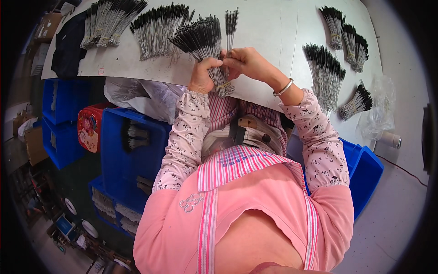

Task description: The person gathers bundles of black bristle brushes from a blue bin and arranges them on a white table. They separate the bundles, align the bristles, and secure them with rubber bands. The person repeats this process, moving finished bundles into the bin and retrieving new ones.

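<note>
My left hand is closed around a thick bundle of wire-handled tube brushes, black bristles pointing away from me. A yellow rubber band circles the wire ends of that bundle near my lap. Beside it, my right hand pinches a few separate tube brushes by their wire stems, bristles upward. The two hands nearly meet at the table's near edge. The right fingertips are partly hidden against the bundle.
Loose brushes and banded bundles lie at the left of the white table. More brushes and small bundles lie at the right. Blue bins stand below, near a red stool; clear plastic sits far right.
</note>
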Action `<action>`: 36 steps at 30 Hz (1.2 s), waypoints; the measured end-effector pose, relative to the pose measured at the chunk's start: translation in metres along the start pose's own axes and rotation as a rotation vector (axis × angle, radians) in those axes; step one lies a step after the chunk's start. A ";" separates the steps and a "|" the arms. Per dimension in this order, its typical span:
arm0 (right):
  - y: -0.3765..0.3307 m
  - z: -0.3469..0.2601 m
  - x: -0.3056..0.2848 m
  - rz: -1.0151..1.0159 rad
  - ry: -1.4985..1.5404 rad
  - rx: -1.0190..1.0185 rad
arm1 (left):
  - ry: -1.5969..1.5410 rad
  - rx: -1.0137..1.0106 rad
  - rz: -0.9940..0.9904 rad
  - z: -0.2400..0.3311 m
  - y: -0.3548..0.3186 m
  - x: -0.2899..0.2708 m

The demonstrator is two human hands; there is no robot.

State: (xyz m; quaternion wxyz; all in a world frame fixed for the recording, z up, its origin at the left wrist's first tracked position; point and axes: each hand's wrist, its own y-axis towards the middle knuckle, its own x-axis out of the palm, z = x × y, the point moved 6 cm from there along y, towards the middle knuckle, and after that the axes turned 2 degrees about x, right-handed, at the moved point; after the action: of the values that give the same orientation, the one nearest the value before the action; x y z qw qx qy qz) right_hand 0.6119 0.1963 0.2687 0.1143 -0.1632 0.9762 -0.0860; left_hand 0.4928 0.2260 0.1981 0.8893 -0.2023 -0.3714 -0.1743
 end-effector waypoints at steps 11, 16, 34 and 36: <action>0.006 -0.005 0.005 -0.062 -0.279 0.012 | -0.103 -0.070 -0.021 -0.007 0.002 -0.002; 0.007 -0.014 0.015 -0.056 -0.544 -0.036 | -0.082 -0.070 -0.028 -0.001 -0.010 0.009; -0.008 -0.019 0.015 -0.105 -0.583 0.074 | 0.243 0.178 0.016 0.019 -0.022 0.032; -0.012 -0.014 0.011 -0.014 -0.433 -0.088 | 0.188 0.115 -0.029 0.024 -0.029 0.044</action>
State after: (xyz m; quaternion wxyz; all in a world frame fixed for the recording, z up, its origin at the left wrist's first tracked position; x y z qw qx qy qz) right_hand 0.6019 0.1829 0.2825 0.3135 -0.1893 0.9305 -0.0071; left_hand 0.4947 0.2060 0.2520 0.9276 -0.1283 -0.2988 -0.1840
